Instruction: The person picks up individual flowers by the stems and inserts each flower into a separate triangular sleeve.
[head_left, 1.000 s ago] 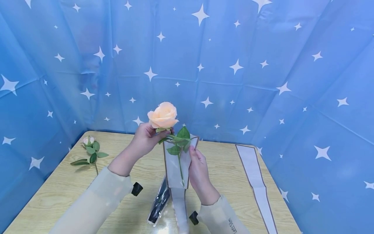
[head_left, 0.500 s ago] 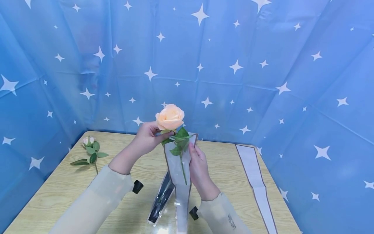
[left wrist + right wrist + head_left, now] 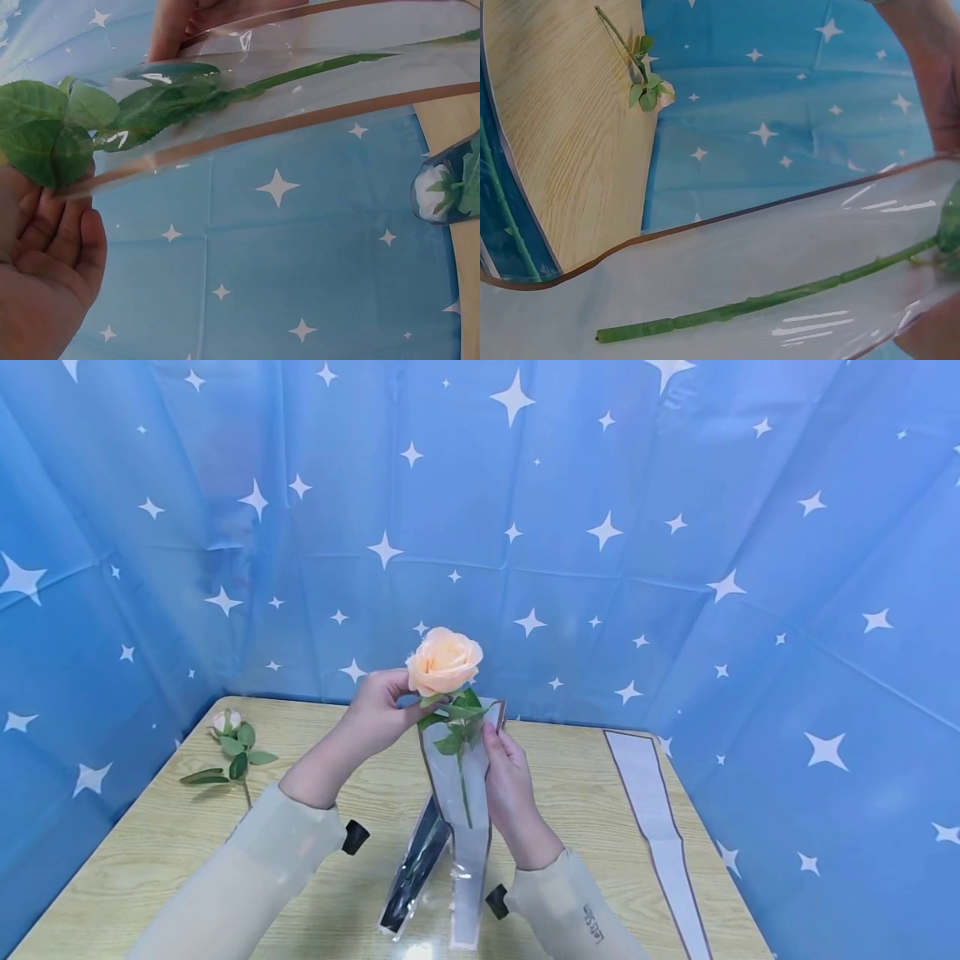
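My left hand (image 3: 382, 708) pinches a peach artificial rose (image 3: 444, 662) just beneath its bloom. Its leaves and green stem (image 3: 757, 304) lie inside a clear-fronted, white-backed flower sleeve (image 3: 471, 868) with a brown border; the bloom stands above the sleeve's mouth. My right hand (image 3: 517, 789) grips the sleeve's right edge near the top, thumb in front. In the left wrist view, leaves (image 3: 161, 105) show through the film, and the bloom is out of sight. The stem's cut end sits partway down the sleeve, above the narrow section.
A dark flower sleeve (image 3: 415, 872) with a white rose (image 3: 431, 193) inside lies on the wooden table (image 3: 573, 827), partly behind the held sleeve. At the left lies a loose pale pink rose (image 3: 228, 722). Another white sleeve (image 3: 660, 810) lies right. A starry blue curtain (image 3: 480, 510) surrounds the table.
The rose and my left hand have shifted a little to the right. The sleeve's lower part has swung slightly right. My right hand keeps its grip in nearly the same place.
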`<state>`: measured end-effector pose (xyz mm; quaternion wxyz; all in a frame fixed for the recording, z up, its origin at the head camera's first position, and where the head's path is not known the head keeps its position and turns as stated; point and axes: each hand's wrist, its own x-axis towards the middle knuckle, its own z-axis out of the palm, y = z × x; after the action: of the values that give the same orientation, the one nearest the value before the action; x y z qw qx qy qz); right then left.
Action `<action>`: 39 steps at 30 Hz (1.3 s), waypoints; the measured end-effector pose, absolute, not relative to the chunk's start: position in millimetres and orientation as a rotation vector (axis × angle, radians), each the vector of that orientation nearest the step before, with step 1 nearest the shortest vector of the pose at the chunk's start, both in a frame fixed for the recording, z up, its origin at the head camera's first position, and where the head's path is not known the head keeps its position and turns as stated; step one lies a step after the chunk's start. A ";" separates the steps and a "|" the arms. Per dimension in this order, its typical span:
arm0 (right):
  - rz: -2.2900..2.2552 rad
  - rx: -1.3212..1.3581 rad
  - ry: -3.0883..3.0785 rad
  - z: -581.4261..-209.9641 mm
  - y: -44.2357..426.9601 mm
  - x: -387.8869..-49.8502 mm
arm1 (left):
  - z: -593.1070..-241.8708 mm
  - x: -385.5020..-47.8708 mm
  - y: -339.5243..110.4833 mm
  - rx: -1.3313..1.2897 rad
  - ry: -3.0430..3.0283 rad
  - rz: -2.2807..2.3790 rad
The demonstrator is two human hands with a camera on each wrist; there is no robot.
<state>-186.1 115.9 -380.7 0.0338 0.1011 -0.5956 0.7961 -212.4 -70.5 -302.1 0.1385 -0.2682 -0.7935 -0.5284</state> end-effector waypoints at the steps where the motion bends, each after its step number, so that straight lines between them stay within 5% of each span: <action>1: 2.442 0.317 -1.835 -380.4 115.9 -186.1 | -301.7 -212.5 -70.5 -0.765 -2.300 -1.530; 39: 2.414 0.472 -1.891 -385.9 111.4 -184.5 | -288.2 -213.4 -86.1 -0.877 -2.519 -1.701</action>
<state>-184.5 111.4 -385.9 0.0197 0.1523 -0.6093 0.7780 -213.4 -86.1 -288.2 -0.0108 -0.2772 -0.7962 -0.5377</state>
